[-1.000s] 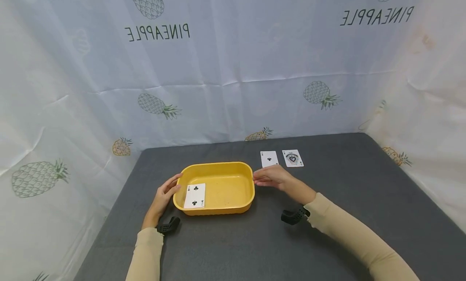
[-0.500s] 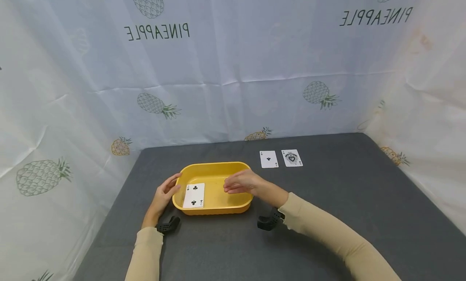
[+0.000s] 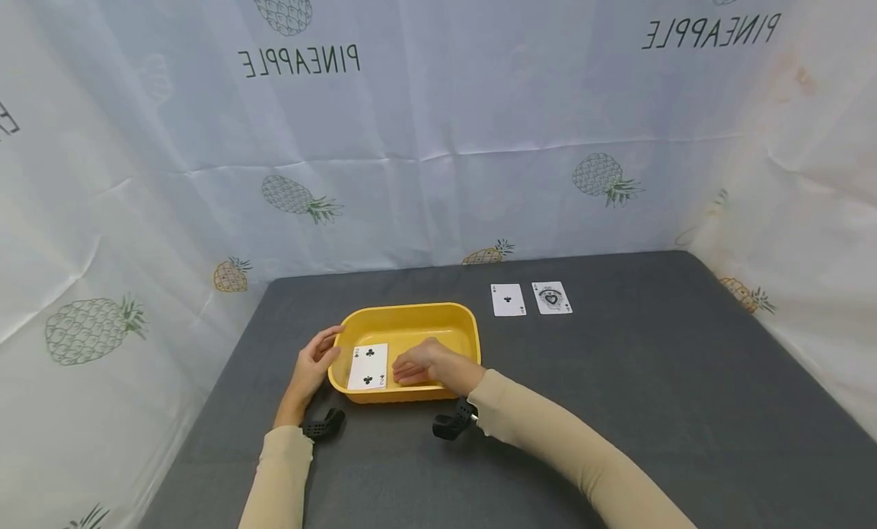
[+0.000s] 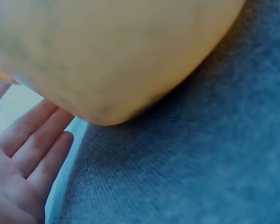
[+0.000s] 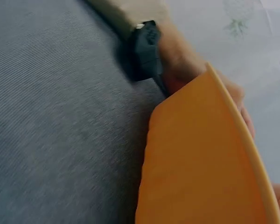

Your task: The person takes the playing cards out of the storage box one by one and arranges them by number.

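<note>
A two of clubs [image 3: 368,367] lies face up at the left end of a yellow plastic tray [image 3: 438,317]. My left hand [image 3: 310,368] rests against the tray's left side, its thumb at the rim. In the left wrist view, its straight fingers [image 4: 45,133] touch the outer wall. My right hand [image 3: 433,364] reaches over the tray's front right part, fingertips just right of the card and apart from it. Nothing shows between those fingers, though their undersides are hidden. In the right wrist view, the tray's outer wall [image 5: 196,163] covers most of the right hand.
Behind the tray to the right lie two more face-up cards: an ace of clubs [image 3: 508,300] and an ace with an ornate black emblem [image 3: 551,297]. All rest on a dark grey table [image 3: 651,361]. White pineapple-print curtains [image 3: 438,133] enclose the table's back and sides.
My right hand has left the tray's right rim and moved left and down into the tray, up to beside the two of clubs. The left hand, tray and cards have stayed in place.
</note>
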The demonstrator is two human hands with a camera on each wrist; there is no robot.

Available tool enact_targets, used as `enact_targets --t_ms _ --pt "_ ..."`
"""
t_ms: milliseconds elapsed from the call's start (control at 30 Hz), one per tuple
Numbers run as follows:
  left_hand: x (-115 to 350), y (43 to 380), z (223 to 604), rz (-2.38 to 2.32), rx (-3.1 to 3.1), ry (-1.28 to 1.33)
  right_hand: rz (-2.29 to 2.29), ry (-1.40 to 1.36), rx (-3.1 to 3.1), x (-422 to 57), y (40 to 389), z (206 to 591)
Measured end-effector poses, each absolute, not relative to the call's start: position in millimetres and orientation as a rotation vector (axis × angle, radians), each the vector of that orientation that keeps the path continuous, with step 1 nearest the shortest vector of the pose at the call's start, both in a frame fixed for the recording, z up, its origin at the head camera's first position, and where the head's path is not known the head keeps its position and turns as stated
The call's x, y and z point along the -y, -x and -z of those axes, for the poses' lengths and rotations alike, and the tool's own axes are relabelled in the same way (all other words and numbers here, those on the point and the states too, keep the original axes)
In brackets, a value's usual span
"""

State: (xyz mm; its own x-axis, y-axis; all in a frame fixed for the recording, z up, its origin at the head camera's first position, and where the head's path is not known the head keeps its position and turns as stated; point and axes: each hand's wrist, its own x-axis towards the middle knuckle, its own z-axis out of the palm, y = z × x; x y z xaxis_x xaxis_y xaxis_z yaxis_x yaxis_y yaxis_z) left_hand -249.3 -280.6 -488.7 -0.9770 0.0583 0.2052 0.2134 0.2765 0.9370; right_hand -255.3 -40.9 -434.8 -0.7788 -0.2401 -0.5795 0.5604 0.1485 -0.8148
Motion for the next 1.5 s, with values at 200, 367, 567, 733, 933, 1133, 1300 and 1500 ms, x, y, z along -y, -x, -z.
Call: enact_targets --t_ms 200,367,567,733,933,1133,1300,1500 --pt "275.7 251.8 490.7 1.762 2.391 0.236 1.751 -0.348 -1.754 47.1 259.3 435.8" --pt "276.6 250.0 490.4 1.796 2.383 0.228 1.770 -0.398 -1.761 57.4 259.9 435.4" --pt "280.2 248.0 489.9 1.814 2.413 0.206 1.772 -0.473 -1.816 68.8 261.8 436.0" --pt "281.0 248.3 492.0 1.811 2.399 0.212 1.785 -0.476 -1.848 75.2 259.7 435.5" --pt "282.1 249.0 494.6 1.832 2.358 0.269 1.675 -0.478 -1.971 82.4 257.3 435.9" --pt "281.0 249.9 494.1 1.835 2.342 0.291 1.607 -0.468 -2.041 79.4 260.2 436.4" --pt "280.4 250.3 493.6 1.842 2.332 0.312 1.575 -0.481 -2.086 75.1 264.9 436.2" --pt "280.1 249.8 492.1 1.821 2.341 0.314 1.600 -0.435 -2.084 67.0 262.9 431.5"
